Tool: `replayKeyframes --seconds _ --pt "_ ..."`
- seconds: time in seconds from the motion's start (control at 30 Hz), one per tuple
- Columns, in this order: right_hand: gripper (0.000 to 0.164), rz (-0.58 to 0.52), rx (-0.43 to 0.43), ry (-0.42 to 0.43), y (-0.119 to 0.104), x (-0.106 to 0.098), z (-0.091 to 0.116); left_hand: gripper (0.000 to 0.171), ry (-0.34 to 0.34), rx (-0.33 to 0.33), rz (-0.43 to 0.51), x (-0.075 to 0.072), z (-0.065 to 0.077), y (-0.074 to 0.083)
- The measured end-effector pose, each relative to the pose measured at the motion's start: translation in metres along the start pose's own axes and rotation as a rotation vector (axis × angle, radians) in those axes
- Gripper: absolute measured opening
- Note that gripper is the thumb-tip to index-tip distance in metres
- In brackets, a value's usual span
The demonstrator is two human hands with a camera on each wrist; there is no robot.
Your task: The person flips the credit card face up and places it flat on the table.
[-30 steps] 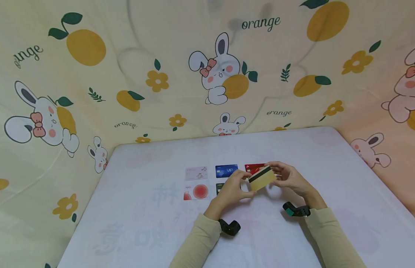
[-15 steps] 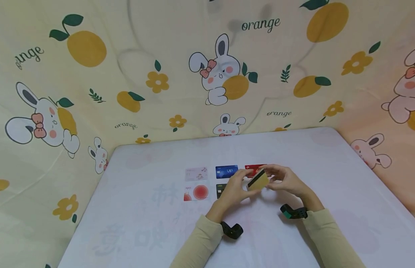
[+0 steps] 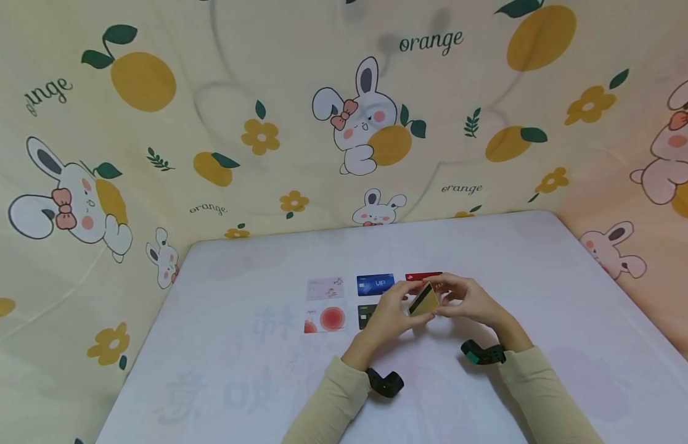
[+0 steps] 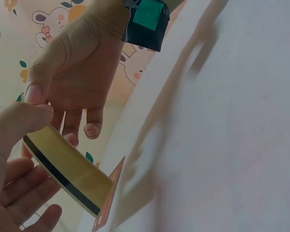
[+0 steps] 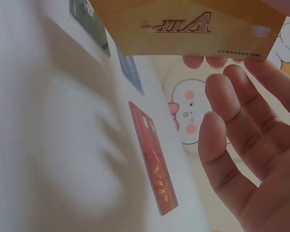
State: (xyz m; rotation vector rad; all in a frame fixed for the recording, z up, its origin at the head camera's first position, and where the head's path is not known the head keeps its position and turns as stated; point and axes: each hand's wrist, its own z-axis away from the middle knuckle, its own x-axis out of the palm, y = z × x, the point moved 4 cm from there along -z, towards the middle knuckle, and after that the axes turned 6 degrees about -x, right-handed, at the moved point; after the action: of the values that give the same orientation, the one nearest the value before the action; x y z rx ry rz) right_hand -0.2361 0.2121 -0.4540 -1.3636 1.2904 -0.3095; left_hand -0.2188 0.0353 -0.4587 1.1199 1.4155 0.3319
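Note:
Both hands hold a gold VIP card [image 3: 424,300] above the table, its dark magnetic stripe facing the head camera. My left hand [image 3: 387,311] pinches one end, thumb below and fingers above. At the other end my right hand [image 3: 473,302] pinches a corner between thumb and fingers. The left wrist view shows both thumbs close together on one end of the gold card [image 4: 70,166]. From the right wrist, the printed face of the gold card [image 5: 183,34] shows "VIP" lettering and a number. Just behind the hands lies a red card [image 3: 423,276], partly hidden.
Left of the red card lies a blue VIP card [image 3: 375,284]. A dark green card [image 3: 364,316] is partly covered by my left hand. Farther left are a pale pink card [image 3: 325,288] and a white card with red circles [image 3: 324,319]. All rest on a white tablecloth [image 3: 238,277].
The gold card has turned, so its striped face looks narrower to the head camera. My right hand has shifted slightly left, closer to my left hand. The cards on the table stay put.

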Motion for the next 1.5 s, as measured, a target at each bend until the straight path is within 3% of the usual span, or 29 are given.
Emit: replayKeyframes --seconds 0.23,0.6,1.03,1.3,1.5 --pt "0.058 -0.086 0.008 -0.009 0.002 0.001 0.001 0.057 0.012 0.004 0.027 -0.005 0.001 0.001" --pt "0.068 -0.305 0.029 -0.128 0.012 0.014 0.001 0.057 0.059 0.016 0.063 -0.010 0.000 0.003" --pt "0.072 -0.310 0.125 -0.183 0.019 0.029 -0.001 0.061 0.073 0.026 0.101 -0.015 0.000 0.010" --pt "0.061 -0.337 0.098 -0.178 0.021 0.031 -0.001 0.061 0.056 -0.010 0.117 -0.015 0.001 0.013" --pt "0.052 -0.264 0.100 -0.142 0.021 0.030 -0.002 0.062 0.054 0.008 0.119 -0.015 0.002 0.014"
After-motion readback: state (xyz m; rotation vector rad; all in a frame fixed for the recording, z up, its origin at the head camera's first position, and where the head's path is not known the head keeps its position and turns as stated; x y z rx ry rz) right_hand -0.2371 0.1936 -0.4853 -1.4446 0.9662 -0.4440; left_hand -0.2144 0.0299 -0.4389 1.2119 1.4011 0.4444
